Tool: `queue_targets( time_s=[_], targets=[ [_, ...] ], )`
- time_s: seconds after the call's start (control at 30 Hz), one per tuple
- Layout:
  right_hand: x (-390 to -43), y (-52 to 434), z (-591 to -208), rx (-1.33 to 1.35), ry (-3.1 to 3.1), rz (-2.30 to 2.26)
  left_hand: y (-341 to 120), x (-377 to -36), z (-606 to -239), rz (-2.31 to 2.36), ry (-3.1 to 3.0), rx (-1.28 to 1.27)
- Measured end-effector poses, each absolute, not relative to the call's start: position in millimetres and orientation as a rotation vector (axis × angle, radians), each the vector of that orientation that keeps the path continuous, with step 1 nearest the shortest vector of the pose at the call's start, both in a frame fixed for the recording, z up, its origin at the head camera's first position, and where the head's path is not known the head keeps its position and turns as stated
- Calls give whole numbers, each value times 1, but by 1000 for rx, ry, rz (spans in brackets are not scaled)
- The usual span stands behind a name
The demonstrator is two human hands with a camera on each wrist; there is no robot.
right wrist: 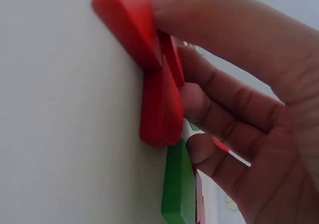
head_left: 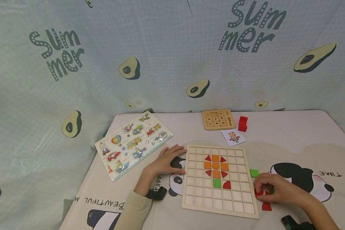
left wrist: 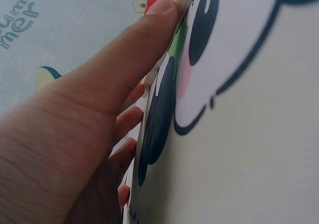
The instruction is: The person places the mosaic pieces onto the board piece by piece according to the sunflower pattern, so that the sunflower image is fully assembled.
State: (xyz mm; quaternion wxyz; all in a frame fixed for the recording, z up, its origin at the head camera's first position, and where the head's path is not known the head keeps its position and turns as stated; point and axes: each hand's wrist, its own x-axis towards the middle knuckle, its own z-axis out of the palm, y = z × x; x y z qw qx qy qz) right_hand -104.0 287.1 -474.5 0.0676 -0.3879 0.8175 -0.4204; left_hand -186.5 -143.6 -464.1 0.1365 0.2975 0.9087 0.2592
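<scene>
Head view: left hand (head_left: 167, 159) rests flat, fingers straight, against the puzzle board (head_left: 218, 204). Right hand (head_left: 271, 188) curls its fingers on red pieces (right wrist: 149, 79) beside the board.

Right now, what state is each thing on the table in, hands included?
Grid board: flat on the table, partly filled with a flower pattern in the middle.
Left hand: fingers straight, resting against the board's left edge.
Right hand: fingers curled on loose red pieces beside the board.
Green piece: loose, off the board.
Vehicle puzzle: flat, pieces seated.

Left hand (head_left: 167, 159) lies flat, fingers straight; right hand (head_left: 271, 188) curled, pinching.
</scene>
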Motion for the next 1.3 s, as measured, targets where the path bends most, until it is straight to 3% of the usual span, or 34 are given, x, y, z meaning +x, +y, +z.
queue_targets(
  time_s=[1.3],
  targets=[
    [-118, 238, -467, -1327, 2450, -1186, -143, -186, -467, 731, 2646, 864]
  ],
)
